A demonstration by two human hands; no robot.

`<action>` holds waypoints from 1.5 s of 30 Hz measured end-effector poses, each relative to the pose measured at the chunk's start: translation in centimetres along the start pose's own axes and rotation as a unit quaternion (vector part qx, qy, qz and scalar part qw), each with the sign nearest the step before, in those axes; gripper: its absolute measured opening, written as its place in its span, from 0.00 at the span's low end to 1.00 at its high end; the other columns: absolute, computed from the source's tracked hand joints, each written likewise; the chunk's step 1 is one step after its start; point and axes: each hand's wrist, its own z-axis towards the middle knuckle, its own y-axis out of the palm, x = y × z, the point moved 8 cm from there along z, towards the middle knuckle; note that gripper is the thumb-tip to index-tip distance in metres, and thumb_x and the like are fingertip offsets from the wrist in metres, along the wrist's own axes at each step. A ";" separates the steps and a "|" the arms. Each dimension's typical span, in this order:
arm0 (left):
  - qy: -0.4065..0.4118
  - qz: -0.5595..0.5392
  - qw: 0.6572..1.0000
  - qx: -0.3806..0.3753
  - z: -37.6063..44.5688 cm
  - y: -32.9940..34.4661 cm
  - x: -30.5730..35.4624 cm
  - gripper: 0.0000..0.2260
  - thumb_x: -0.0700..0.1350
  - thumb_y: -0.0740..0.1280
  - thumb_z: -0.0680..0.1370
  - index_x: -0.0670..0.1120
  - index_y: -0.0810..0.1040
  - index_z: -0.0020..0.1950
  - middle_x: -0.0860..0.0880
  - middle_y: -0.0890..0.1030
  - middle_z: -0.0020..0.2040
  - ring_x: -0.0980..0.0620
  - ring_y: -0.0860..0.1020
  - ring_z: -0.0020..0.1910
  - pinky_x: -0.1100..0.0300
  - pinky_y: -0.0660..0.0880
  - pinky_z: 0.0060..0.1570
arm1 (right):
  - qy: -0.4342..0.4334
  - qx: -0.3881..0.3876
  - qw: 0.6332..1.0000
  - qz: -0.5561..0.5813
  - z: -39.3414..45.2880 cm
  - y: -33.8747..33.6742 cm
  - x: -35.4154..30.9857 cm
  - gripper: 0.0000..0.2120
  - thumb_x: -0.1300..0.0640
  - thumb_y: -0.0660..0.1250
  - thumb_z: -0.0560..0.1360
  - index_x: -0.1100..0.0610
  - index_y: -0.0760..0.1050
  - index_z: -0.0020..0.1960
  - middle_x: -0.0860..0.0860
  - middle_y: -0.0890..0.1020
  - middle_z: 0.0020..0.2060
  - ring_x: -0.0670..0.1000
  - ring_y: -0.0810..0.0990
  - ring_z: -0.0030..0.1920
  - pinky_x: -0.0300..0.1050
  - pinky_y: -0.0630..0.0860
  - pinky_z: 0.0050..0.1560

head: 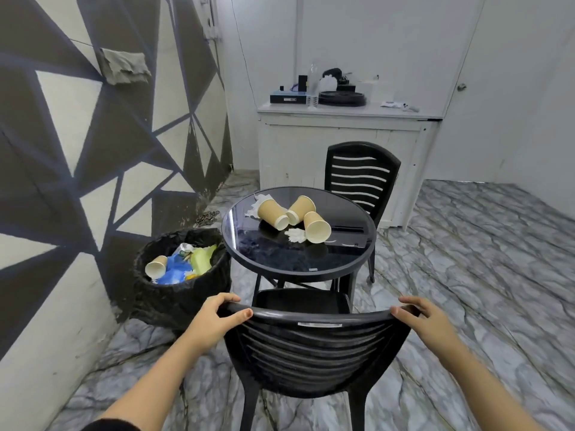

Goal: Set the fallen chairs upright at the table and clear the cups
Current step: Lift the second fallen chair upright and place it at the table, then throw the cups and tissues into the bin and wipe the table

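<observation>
Near chair [311,346] standing upright, seat facing tabletop [298,253], left hand [214,318] and right hand [426,321] gripping its top rail

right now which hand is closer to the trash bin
Left. The left hand grips the near chair backrest's left end, right beside the trash bin. The right hand holds the opposite end, farther away.

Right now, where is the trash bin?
In the head view the trash bin stands on the floor at lower left, against the patterned wall, just left of the round table.
</observation>
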 end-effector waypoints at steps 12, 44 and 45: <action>0.039 0.074 0.989 0.121 -10.4 -15.7 5.9 0.23 0.65 0.68 0.64 0.55 0.74 0.55 0.49 0.73 0.59 0.54 0.73 0.56 0.58 0.69 0.56 | -0.241 -0.178 0.937 -0.179 -8.7 19.7 -18.8 0.38 0.42 0.69 0.69 0.53 0.57 0.72 0.51 0.64 0.71 0.51 0.64 0.70 0.46 0.63 0.68; -0.064 0.114 0.982 0.133 3.7 -27.5 -1.3 0.17 0.60 0.68 0.68 0.54 0.74 0.53 0.50 0.77 0.57 0.53 0.75 0.56 0.56 0.71 0.59 | -0.233 -0.311 0.867 -0.312 5.3 43.3 -23.5 0.36 0.40 0.66 0.69 0.52 0.58 0.72 0.55 0.69 0.68 0.55 0.69 0.66 0.50 0.68 0.64; -0.071 0.117 0.982 0.127 4.6 -27.2 -2.5 0.19 0.61 0.68 0.66 0.55 0.74 0.52 0.49 0.77 0.56 0.53 0.75 0.55 0.55 0.72 0.59 | -0.222 -0.317 0.866 -0.317 5.8 43.8 -22.5 0.36 0.40 0.66 0.69 0.52 0.58 0.72 0.56 0.69 0.67 0.55 0.69 0.65 0.49 0.68 0.63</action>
